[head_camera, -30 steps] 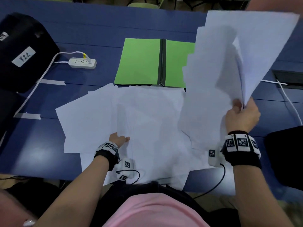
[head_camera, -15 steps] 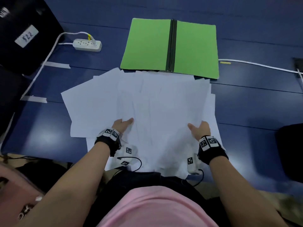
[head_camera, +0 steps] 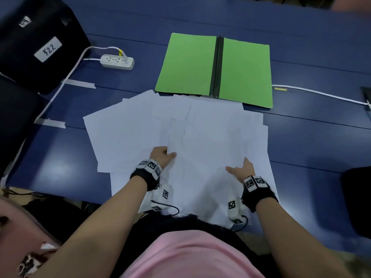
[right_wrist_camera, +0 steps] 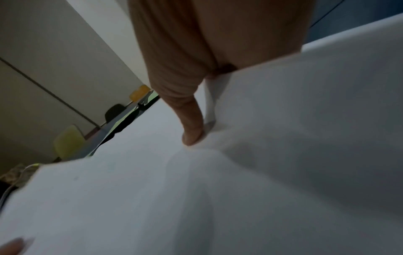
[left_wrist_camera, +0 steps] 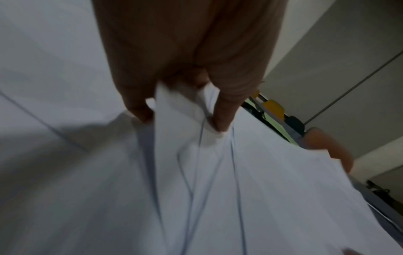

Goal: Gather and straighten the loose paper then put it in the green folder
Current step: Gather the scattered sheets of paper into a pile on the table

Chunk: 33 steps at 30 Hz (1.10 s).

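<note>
Several loose white sheets of paper lie fanned across the blue table, overhanging its near edge. Just behind them the green folder lies open and flat, its black spine in the middle. My left hand grips the pile's left part; in the left wrist view a few sheets of paper are pinched between thumb and fingers. My right hand holds the right part, thumb on top. The right wrist view shows the thumb pressing the paper, with the fingers hidden underneath.
A white power strip with its cable sits at the back left, beside a black case labelled 522. Tape strips hold the cable down. Another white cable runs right of the folder. A dark object sits at the right edge.
A second ago my right hand held a sheaf raised at the right; it has laid it on the pile. Both hands now hold the pile's near part, the left fingers slipped among the sheets.
</note>
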Available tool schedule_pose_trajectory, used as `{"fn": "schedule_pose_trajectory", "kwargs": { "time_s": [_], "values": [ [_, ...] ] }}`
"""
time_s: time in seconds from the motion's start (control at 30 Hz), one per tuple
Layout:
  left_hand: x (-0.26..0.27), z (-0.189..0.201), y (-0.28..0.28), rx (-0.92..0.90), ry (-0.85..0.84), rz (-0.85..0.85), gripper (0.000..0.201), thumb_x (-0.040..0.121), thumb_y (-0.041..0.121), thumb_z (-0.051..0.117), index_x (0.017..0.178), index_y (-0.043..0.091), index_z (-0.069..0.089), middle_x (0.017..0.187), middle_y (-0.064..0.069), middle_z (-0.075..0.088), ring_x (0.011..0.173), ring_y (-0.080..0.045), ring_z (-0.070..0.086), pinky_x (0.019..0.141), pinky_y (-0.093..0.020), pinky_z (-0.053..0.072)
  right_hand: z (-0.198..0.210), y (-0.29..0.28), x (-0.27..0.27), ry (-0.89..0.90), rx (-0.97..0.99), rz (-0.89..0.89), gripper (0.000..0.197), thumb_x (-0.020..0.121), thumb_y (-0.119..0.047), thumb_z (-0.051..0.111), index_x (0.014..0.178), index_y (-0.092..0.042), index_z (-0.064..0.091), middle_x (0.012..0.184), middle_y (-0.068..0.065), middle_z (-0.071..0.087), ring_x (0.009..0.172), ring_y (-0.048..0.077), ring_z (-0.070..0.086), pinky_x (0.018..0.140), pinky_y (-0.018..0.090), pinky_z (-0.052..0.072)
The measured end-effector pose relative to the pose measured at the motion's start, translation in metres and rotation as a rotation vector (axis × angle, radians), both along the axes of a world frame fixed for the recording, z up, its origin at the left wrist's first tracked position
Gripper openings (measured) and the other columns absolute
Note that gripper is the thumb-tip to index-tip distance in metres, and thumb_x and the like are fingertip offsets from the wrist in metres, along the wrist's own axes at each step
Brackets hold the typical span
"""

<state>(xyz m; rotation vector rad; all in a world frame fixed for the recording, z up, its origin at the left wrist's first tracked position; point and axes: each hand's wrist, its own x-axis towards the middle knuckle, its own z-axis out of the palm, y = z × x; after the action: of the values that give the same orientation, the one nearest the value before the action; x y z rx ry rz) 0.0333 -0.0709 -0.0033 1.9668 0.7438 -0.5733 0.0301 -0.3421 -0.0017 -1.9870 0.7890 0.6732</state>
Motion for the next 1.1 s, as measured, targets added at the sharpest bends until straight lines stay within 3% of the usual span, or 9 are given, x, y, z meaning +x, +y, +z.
{"fn": "schedule_pose_trajectory", "kwargs": {
  "time_s": [0.1,0.2,0.33,0.4,0.5,0.6,0.7,0.87,1.1],
  "values": [
    [-0.001,0.000,0.049,0.175,-0.016,0.255,0.036,0.078,0.026,0.066,0.112,0.016,0.064,0.121,-0.009,0.062,0.114,-0.030,0.059,0.096,-0.033,0.047,0.002,0.003,0.000,0.035,-0.011,-0.020,0.080,0.081,-0.017,0.072,0.145,0.000,0.027,0.151,0.016,0.033,0.137,0.032,0.036,0.112,0.042,0.033],
    [-0.023,-0.004,0.099,0.462,0.171,0.479,0.074,0.068,0.045,0.067,0.128,0.009,0.042,0.134,-0.018,0.040,0.122,-0.039,0.046,0.099,-0.050,0.042,0.004,0.006,0.002,0.062,-0.026,-0.051,0.082,0.082,-0.017,0.070,0.147,0.001,0.022,0.153,0.014,0.028,0.140,0.032,0.031,0.113,0.040,0.030],
    [-0.044,-0.008,0.116,0.532,0.228,0.762,0.103,0.060,0.064,0.070,0.129,-0.003,0.034,0.131,-0.020,0.037,0.118,-0.035,0.045,0.096,-0.046,0.041,0.002,0.006,0.005,0.075,-0.062,-0.052,0.077,0.085,-0.012,0.066,0.145,0.005,0.021,0.153,0.017,0.028,0.140,0.032,0.031,0.111,0.036,0.029],
    [-0.038,-0.006,0.113,0.494,0.211,0.768,0.100,0.064,0.061,0.070,0.130,-0.004,0.034,0.133,-0.021,0.038,0.119,-0.034,0.044,0.097,-0.044,0.040,0.003,0.008,0.006,0.077,-0.070,-0.055,0.074,0.085,-0.011,0.067,0.144,0.006,0.025,0.150,0.018,0.033,0.137,0.033,0.035,0.109,0.035,0.031],
    [-0.026,-0.006,0.109,0.228,0.089,0.833,0.092,0.070,0.042,0.075,0.139,0.002,0.028,0.139,-0.016,0.042,0.123,-0.033,0.049,0.101,-0.040,0.040,0.008,0.011,0.004,0.080,-0.071,-0.067,0.078,0.085,-0.013,0.067,0.145,0.005,0.022,0.152,0.018,0.029,0.139,0.033,0.032,0.110,0.036,0.030],
    [-0.020,-0.007,0.110,0.112,-0.172,0.953,0.064,0.076,0.035,0.072,0.128,0.006,0.048,0.126,-0.010,0.059,0.114,-0.028,0.058,0.097,-0.034,0.045,0.012,0.013,0.004,0.078,-0.070,-0.083,0.075,0.086,-0.011,0.065,0.145,0.005,0.022,0.152,0.018,0.030,0.139,0.033,0.032,0.110,0.035,0.029],
    [-0.019,-0.004,0.106,0.118,-0.340,0.883,0.044,0.078,0.032,0.069,0.115,0.010,0.058,0.113,-0.008,0.064,0.097,-0.022,0.061,0.086,-0.032,0.049,0.018,0.016,0.003,0.068,-0.077,-0.090,0.066,0.088,-0.008,0.063,0.142,0.006,0.028,0.149,0.019,0.035,0.137,0.034,0.035,0.108,0.034,0.031],
    [-0.027,-0.005,0.110,0.053,-0.211,0.712,0.043,0.079,0.010,0.070,0.120,-0.001,0.059,0.124,-0.019,0.062,0.111,-0.032,0.061,0.090,-0.031,0.045,0.023,0.019,0.003,0.062,-0.088,-0.095,0.061,0.088,-0.006,0.061,0.140,0.007,0.032,0.146,0.021,0.039,0.134,0.034,0.038,0.106,0.034,0.033],
    [-0.026,0.016,0.137,0.134,-0.121,0.673,0.050,0.086,0.004,0.061,0.132,-0.009,0.043,0.137,-0.022,0.049,0.124,-0.036,0.050,0.100,-0.037,0.040,0.021,0.024,0.003,0.056,-0.133,-0.099,0.052,0.083,-0.006,0.065,0.131,0.005,0.046,0.133,0.020,0.054,0.123,0.037,0.051,0.101,0.037,0.040]
  ]
}}
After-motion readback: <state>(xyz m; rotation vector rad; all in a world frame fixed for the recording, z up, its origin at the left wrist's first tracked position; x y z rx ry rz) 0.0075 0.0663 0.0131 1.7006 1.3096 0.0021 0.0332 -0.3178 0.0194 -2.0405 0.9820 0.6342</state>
